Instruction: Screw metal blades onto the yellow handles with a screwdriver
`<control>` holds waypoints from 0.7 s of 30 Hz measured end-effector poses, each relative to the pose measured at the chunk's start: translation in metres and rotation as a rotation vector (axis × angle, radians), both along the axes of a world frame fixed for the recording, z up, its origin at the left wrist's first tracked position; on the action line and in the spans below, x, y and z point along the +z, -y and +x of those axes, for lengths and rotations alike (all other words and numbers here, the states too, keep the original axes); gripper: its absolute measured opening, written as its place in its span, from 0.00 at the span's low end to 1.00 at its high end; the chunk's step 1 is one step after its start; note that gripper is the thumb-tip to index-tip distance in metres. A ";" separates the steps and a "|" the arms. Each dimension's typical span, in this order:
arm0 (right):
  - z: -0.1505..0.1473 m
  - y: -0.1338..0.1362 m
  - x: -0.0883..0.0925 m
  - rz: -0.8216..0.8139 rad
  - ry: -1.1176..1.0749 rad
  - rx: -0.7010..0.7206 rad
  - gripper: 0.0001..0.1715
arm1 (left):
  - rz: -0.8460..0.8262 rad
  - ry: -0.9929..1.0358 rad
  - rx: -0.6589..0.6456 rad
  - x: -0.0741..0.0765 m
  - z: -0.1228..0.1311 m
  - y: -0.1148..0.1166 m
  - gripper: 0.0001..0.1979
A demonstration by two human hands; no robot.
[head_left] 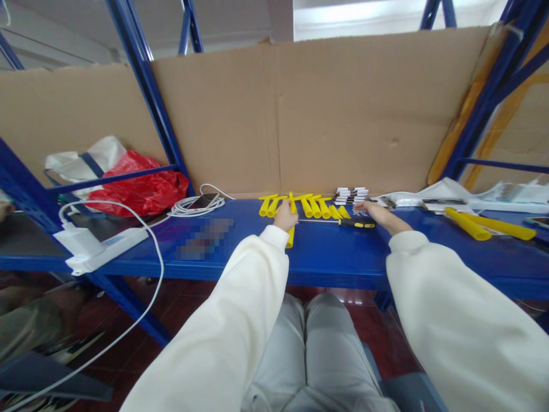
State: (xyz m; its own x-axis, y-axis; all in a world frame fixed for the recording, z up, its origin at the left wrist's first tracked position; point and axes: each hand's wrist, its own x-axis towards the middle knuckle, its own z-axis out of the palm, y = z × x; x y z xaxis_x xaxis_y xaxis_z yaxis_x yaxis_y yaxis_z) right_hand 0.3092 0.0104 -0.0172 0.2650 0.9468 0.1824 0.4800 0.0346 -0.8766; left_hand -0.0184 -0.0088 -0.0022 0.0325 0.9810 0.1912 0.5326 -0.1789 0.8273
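Note:
My left hand (285, 217) is closed round a long yellow tube (292, 229) that lies front to back on the blue shelf (326, 257). Behind it lies a row of several short yellow tubes (311, 206). My right hand (377, 214) rests on the shelf with its fingers reaching toward a stack of small black-and-white pieces (350, 195). A screwdriver with a yellow and black handle (358, 223) lies just in front of this hand, its thin shaft pointing left toward my left hand.
A coiled white cable with a phone (201, 203), a red plastic bag (137, 186) and a white power strip (100, 246) sit at the left. Two long yellow tubes (484, 226) and papers (441, 191) lie at the right. A cardboard sheet (300, 114) backs the shelf.

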 end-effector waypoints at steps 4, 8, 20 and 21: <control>0.004 0.000 -0.003 0.008 -0.012 0.030 0.08 | -0.001 0.012 -0.004 -0.001 0.000 -0.001 0.28; 0.003 0.000 -0.006 -0.036 0.000 0.032 0.06 | -0.006 0.022 -0.003 -0.003 0.000 -0.003 0.30; 0.007 -0.001 -0.006 -0.035 0.066 0.038 0.06 | 0.005 0.005 -0.016 -0.003 0.000 -0.004 0.25; 0.007 -0.003 -0.007 -0.049 0.066 0.035 0.05 | 0.003 0.010 -0.020 -0.003 0.000 -0.005 0.25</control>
State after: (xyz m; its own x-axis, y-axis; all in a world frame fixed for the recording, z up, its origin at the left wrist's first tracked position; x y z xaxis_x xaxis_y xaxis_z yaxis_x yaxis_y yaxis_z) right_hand 0.3165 0.0133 -0.0247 0.2203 0.9636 0.1512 0.5360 0.0100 -0.8442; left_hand -0.0186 -0.0041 -0.0049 0.0501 0.9796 0.1947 0.5208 -0.1920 0.8318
